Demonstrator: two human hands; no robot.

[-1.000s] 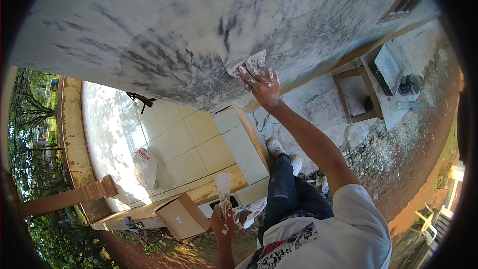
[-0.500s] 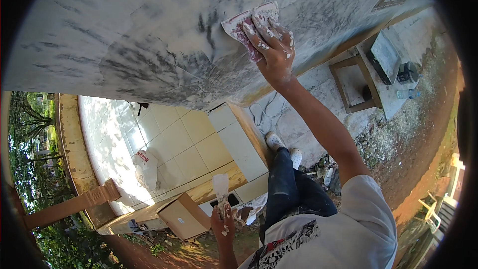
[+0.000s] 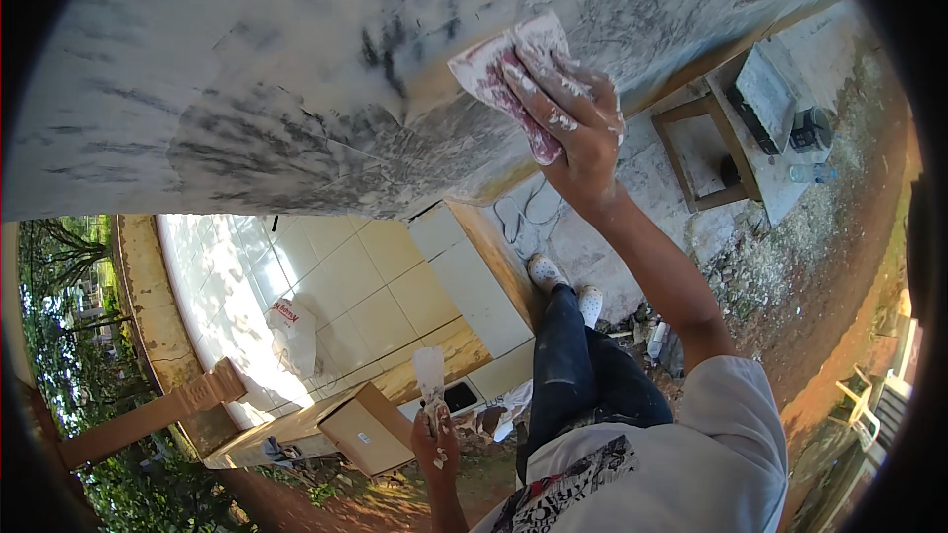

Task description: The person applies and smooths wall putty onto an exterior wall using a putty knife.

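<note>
My right hand point(image 3: 578, 128) grips a thin, roughly rectangular red sheet point(image 3: 499, 69), heavily smeared with white putty; its exact kind is unclear. White paste also sticks to my fingers. Beside that hand rises a grey wall point(image 3: 326, 69) with white smears and dark patches; whether the sheet touches it I cannot tell. Lower down, my left hand point(image 3: 434, 439) is closed around the handle of a putty knife point(image 3: 430, 373). Its blade points up, coated white, and stands away from the wall.
Below lie a tiled ledge point(image 3: 346, 276), an open cardboard box point(image 3: 365, 429) and a dark phone-like object point(image 3: 460, 396). On the right, a wooden-framed stand point(image 3: 706, 153) is beside a grey tray point(image 3: 762, 99), a dark bucket point(image 3: 811, 129) and a plastic bottle point(image 3: 813, 173). Rubble point(image 3: 760, 257) covers the ground.
My right hand and the red sheet have shifted right and slightly down, appearing larger. My left hand keeps the putty knife in nearly the same place.
</note>
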